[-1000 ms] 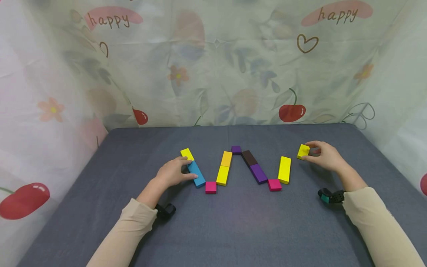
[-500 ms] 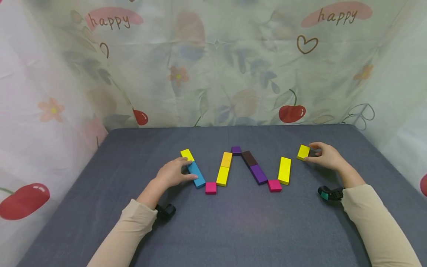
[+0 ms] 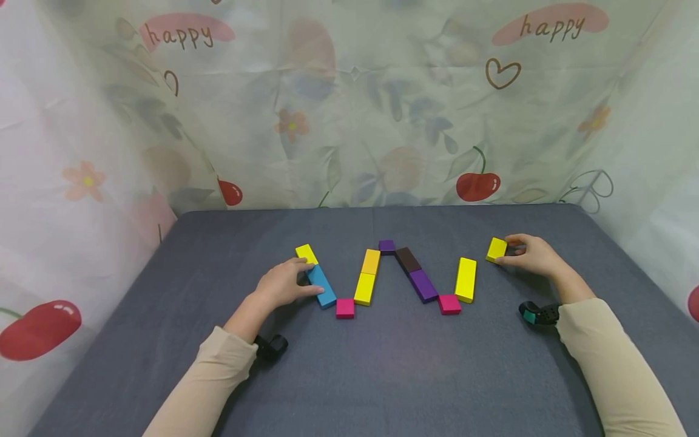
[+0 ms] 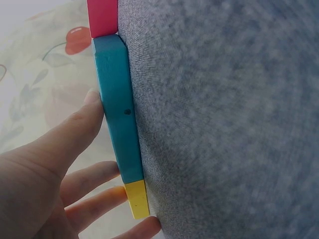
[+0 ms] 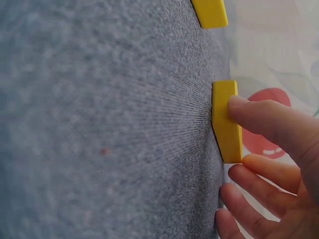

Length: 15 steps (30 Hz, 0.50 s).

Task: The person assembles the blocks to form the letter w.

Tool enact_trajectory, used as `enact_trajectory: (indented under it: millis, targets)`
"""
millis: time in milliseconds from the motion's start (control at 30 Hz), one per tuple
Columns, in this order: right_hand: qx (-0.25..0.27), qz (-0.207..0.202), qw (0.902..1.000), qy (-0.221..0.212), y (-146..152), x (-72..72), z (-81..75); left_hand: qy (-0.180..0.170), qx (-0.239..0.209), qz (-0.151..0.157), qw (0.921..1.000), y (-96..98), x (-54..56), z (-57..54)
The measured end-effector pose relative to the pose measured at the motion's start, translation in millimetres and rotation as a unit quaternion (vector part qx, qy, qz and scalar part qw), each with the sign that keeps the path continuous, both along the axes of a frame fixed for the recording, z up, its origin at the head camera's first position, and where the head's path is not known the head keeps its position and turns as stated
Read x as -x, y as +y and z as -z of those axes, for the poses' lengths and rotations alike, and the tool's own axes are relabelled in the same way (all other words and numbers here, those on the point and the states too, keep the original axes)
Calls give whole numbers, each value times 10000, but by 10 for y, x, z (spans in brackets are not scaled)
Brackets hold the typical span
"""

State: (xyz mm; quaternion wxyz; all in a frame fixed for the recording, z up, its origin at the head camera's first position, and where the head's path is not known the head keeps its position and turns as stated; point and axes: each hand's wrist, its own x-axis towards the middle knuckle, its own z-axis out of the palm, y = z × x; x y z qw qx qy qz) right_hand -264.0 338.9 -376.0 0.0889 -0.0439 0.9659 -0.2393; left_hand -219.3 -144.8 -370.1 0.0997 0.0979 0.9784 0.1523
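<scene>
In the head view, my left hand [image 3: 282, 283] rests by the left end of a zigzag row of blocks. Its thumb touches the side of a blue block [image 4: 117, 109], and its loosely spread fingers reach the end beside a small yellow block [image 3: 306, 252]. At the row's right, my right hand [image 3: 532, 257] touches another yellow block [image 3: 496, 249] lying on the cloth. Its thumb rests against that block's side and the index fingertip is at its end, the other fingers loosely spread in the right wrist view. The index's contact is partly hidden.
Pink [image 3: 345, 308], orange [image 3: 371, 261], dark brown [image 3: 408, 259] and purple blocks [image 3: 423, 285] make up the middle of the zigzag. A longer yellow block [image 3: 466, 280] stands apart from the right-hand one. Patterned curtains surround the grey cloth-covered table [image 3: 371, 376].
My right hand has shifted slightly to the right while the yellow block beside it stays in place. The left hand and the row of blocks have not moved.
</scene>
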Motion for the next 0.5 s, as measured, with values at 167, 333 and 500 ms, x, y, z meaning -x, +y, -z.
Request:
enact_trajectory:
  millis: [167,333,500]
  targets:
    - [-53,-71,10000,-7,20,29,15,22,14,22,10000,-8,0,7]
    - [-107,-76,9999,91,31,39,29,22,10,26,10000,-9,2,7]
    - [-142,-74,9993,329,40,38,47,13,-5,34,10000,-8,0,0]
